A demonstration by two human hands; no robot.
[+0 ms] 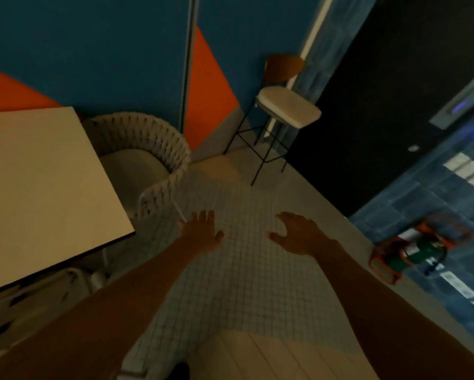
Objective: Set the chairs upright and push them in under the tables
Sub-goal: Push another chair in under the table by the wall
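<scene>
- Chairs: a woven tub chair [148, 149] with a pale seat cushion stands upright at the far right corner of a pale rectangular table [38, 182], its seat partly tucked under the tabletop's edge.
- A tall bar stool [282, 105], with a white padded seat, brown curved back and thin black metal legs, stands upright farther off on the right, just beside the blue and orange wall [120, 50] and a black panel [381, 105].
- White small-tiled floor [244, 270] lies open between the hands and both seats; nothing stands on that stretch.
- On the right, against a blue tiled wall [422, 201], sits an orange wire holder [419, 248]; it holds what looks like a green and white canister, too blurred to name.
- At the near left, under the table, pale curved shapes show, too dim to tell what they are.
- The left hand [201, 234] reaches forward with fingers spread and slack, palm down, gripping nothing; its fingertips are near the woven chair's thin white front leg [179, 211], though whether they touch it cannot be told.
- The right hand [299, 234] is likewise spread, fingers loosely curved, empty, above bare floor and well apart from the bar stool.
- Both forearms are bare and stretch out from the near edge.
</scene>
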